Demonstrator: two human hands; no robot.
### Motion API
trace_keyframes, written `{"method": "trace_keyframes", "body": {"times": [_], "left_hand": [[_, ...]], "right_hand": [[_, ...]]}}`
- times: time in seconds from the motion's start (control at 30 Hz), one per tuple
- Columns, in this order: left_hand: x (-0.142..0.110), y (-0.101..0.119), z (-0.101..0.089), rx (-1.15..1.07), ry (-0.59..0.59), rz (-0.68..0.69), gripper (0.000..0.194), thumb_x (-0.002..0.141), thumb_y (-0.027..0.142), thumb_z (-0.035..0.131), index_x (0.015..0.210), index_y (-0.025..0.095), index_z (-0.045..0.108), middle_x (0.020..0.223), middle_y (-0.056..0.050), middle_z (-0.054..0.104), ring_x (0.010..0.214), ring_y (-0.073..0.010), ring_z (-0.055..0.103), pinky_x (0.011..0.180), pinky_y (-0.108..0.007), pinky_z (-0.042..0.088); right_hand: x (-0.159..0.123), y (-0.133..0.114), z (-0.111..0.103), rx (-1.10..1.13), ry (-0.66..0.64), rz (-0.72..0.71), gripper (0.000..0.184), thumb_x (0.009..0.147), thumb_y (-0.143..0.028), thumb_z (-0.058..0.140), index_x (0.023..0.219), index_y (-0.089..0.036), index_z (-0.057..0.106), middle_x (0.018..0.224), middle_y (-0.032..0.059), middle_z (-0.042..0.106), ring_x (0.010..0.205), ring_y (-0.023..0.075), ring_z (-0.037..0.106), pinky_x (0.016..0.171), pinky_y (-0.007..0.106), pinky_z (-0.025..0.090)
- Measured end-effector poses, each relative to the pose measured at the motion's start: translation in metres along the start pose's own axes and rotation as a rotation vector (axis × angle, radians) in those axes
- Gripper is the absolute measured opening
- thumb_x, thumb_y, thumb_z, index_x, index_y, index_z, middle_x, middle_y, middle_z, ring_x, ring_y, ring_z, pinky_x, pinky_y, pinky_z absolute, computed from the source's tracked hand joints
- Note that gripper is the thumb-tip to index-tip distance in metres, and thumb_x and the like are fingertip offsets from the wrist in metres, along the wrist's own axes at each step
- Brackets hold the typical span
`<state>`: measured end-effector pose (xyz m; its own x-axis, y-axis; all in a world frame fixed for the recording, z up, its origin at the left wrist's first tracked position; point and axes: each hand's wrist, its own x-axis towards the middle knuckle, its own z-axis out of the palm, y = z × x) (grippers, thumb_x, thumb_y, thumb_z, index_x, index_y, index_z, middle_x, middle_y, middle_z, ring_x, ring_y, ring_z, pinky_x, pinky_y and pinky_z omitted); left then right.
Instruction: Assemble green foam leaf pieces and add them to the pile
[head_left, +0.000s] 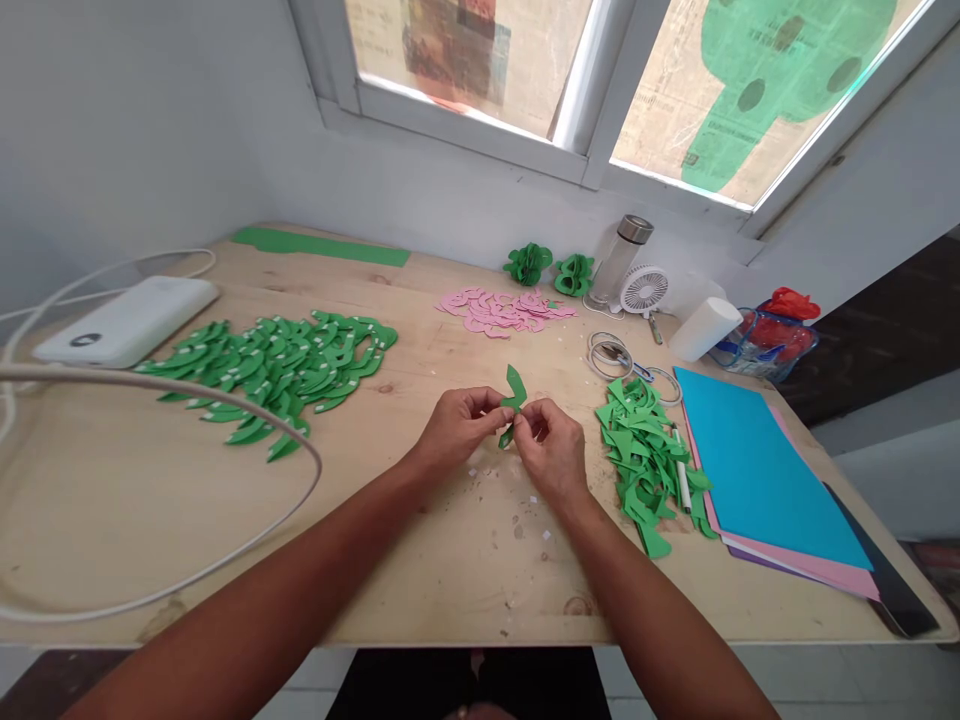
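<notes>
Between my two hands, over the middle of the wooden table, is a small green foam or paper cutout (514,384) with an angled upper end. My left hand (472,425) pinches it from the left side, and my right hand (551,447) pinches it from the right. Its middle is partly covered by my fingertips. Left of my hands lies a spread pile of curved green cutouts (281,365) with small white patches. Close to my right hand is a heap of green scraps (637,450), with a white pen (682,475) lying on it.
Pink cutouts (506,310) and two green layered shapes (528,264) sit at the back. Scissors (637,365), a bottle (626,255), a small fan (643,290) and coloured sheets (765,470) are at right. A white cable (300,520) loops across the left, near a power bank (127,320).
</notes>
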<state>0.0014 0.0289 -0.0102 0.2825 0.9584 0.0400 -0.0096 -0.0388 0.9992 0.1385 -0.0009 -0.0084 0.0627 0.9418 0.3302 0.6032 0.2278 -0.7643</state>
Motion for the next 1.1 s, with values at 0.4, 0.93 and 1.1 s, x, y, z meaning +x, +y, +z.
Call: {"method": "trace_keyframes", "body": {"times": [0.4, 0.93, 1.1], "left_hand": [[-0.0002, 0.0, 0.0003, -0.004, 0.004, 0.004, 0.019, 0.069, 0.031, 0.063, 0.066, 0.013, 0.062, 0.058, 0.001, 0.057, 0.054, -0.0106, 0.05, 0.053, -0.023, 0.039], [0.0, -0.002, 0.0007, -0.011, 0.009, 0.026, 0.02, 0.067, 0.033, 0.064, 0.067, 0.013, 0.064, 0.059, 0.0, 0.058, 0.054, -0.0109, 0.051, 0.053, -0.023, 0.039], [0.0003, -0.0029, 0.0003, -0.003, -0.001, 0.034, 0.02, 0.068, 0.032, 0.064, 0.068, 0.013, 0.064, 0.06, 0.0, 0.057, 0.055, -0.0108, 0.05, 0.053, -0.022, 0.039]], "right_hand": [[-0.0001, 0.0035, 0.0016, -0.031, 0.008, -0.009, 0.008, 0.073, -0.02, 0.049, 0.067, -0.019, 0.055, 0.058, -0.0031, 0.055, 0.05, 0.0107, 0.047, 0.051, 0.022, 0.035], [0.0021, 0.0023, 0.001, 0.11, -0.031, 0.12, 0.013, 0.073, -0.026, 0.052, 0.062, -0.018, 0.053, 0.052, -0.0048, 0.05, 0.047, 0.0095, 0.043, 0.047, 0.021, 0.032], [0.0035, 0.0059, 0.0034, 0.187, -0.043, 0.155, 0.011, 0.07, -0.024, 0.051, 0.061, -0.018, 0.053, 0.052, -0.0047, 0.05, 0.047, 0.0096, 0.043, 0.046, 0.021, 0.032]]}}
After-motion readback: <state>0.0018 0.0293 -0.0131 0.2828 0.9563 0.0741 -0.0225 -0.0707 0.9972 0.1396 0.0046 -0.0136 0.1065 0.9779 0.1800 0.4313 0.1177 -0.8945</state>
